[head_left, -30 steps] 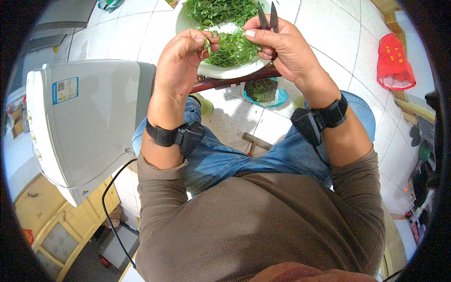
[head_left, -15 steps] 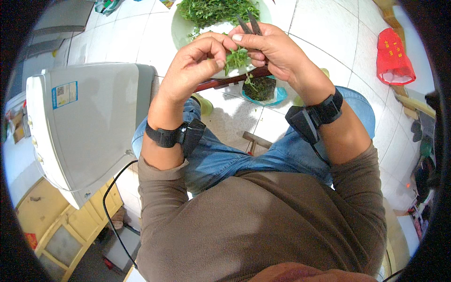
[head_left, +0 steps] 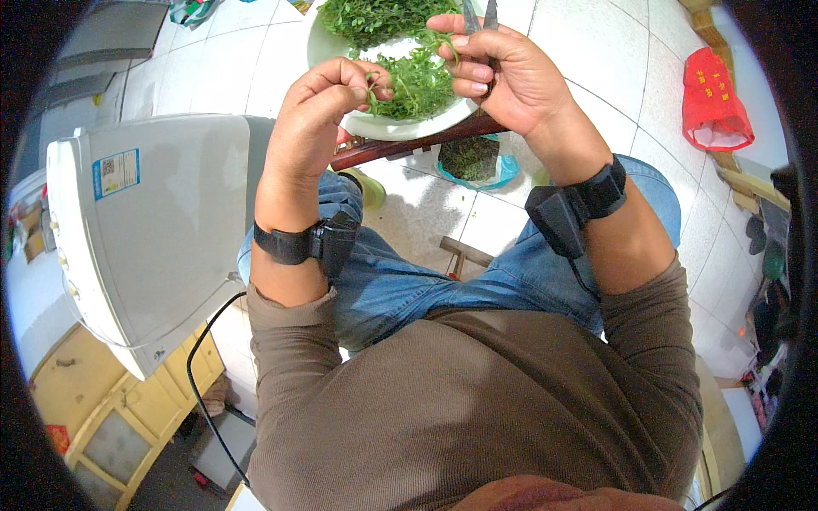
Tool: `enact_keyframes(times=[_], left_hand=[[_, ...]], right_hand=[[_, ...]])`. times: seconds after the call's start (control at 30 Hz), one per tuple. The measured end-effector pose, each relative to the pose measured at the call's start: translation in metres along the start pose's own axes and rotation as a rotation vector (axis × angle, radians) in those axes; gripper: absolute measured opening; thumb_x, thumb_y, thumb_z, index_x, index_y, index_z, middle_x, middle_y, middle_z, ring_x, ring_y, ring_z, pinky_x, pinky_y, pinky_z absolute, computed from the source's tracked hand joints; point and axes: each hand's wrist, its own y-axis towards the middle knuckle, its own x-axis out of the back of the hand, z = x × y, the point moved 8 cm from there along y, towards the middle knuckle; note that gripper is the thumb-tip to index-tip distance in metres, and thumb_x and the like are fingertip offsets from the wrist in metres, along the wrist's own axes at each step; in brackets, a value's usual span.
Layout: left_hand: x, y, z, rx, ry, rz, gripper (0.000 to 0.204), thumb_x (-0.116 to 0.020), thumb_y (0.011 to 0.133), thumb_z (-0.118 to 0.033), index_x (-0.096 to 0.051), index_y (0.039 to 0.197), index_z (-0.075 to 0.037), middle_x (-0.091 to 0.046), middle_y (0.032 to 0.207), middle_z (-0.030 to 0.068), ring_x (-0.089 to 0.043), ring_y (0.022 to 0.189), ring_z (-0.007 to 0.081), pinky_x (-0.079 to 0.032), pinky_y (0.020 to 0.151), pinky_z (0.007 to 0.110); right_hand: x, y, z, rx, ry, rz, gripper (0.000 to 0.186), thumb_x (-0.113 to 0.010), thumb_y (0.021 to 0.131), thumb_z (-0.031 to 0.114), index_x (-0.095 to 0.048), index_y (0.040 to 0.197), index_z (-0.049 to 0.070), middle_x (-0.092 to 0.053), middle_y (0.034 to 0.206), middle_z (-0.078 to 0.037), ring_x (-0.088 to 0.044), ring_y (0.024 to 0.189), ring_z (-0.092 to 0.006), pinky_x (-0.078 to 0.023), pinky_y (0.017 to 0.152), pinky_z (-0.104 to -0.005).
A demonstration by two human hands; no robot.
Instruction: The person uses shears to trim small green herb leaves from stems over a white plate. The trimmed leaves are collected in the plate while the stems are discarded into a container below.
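My left hand (head_left: pixel 319 111) is closed in a pinch at the near left rim of a pale basin (head_left: pixel 383 129), holding a thin green sprig (head_left: pixel 372 82). My right hand (head_left: pixel 511 72) is at the basin's right side, its fingers curled round a pair of scissors (head_left: pixel 472 19) whose two dark blades point away from me, slightly apart. The palm hides the handles. Between that hand's thumb and forefinger another bit of greenery (head_left: pixel 446 44) sticks out. Inside the basin lie a dense heap of leafy greens (head_left: pixel 375 21) at the far side and a looser pile (head_left: pixel 417 85) nearer me.
Under the basin runs a dark red wooden edge (head_left: pixel 409 145). Below it a teal plastic bag (head_left: pixel 503 175) with dark green scraps stands on the tiled floor. A white appliance (head_left: pixel 187 204) rises at my left. To the far right lies a red bag (head_left: pixel 714 100).
My hands have drawn apart, the left moving left and the right moving right and away. The greenery held between them is now parted, uncovering the looser pile in the basin.
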Motion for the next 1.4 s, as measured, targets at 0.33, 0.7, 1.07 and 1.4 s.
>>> enact_keyframes(times=[0.33,0.7,1.07,1.4], left_hand=[[0.023,-0.002,-0.017,-0.147,-0.335,-0.098,0.015,-0.048,0.081,-0.013,-0.056,0.089,-0.004,-0.062,0.104,0.0190,-0.058,0.090,0.0216,-0.043,0.081,0.032],[0.018,-0.003,-0.021,-0.138,-0.540,0.003,0.023,-0.049,0.086,-0.017,-0.057,0.098,0.001,-0.055,0.116,0.0277,-0.057,0.097,0.0261,-0.044,0.085,0.036],[-0.005,0.001,-0.012,-0.073,0.133,-0.222,0.015,-0.057,0.085,-0.014,-0.060,0.091,0.000,-0.063,0.088,0.0054,-0.055,0.077,0.0101,-0.045,0.072,0.025],[-0.015,0.008,-0.002,0.028,-0.008,-0.101,0.012,-0.054,0.083,-0.015,-0.059,0.084,-0.005,-0.065,0.083,0.0068,-0.048,0.066,0.0082,-0.039,0.064,0.022]], right_hand=[[-0.009,-0.006,0.010,-0.003,0.071,0.018,0.018,-0.054,0.087,0.008,-0.056,0.102,-0.001,-0.051,0.071,-0.002,-0.041,0.052,-0.0060,-0.036,0.049,-0.0187],[-0.015,0.002,-0.011,0.239,-1.313,-0.064,0.020,-0.064,0.081,0.014,-0.064,0.097,0.002,-0.064,0.084,-0.004,-0.058,0.078,-0.0125,-0.047,0.072,-0.0277],[-0.035,-0.010,0.013,0.250,-0.740,-0.009,0.029,-0.063,0.087,0.028,-0.061,0.104,0.004,-0.058,0.077,0.001,-0.038,0.053,-0.0017,-0.029,0.047,-0.0163],[-0.028,-0.010,0.018,0.287,-0.938,-0.104,0.023,-0.064,0.086,0.023,-0.062,0.099,0.005,-0.053,0.072,0.006,-0.039,0.054,-0.0014,-0.028,0.045,-0.0178]])
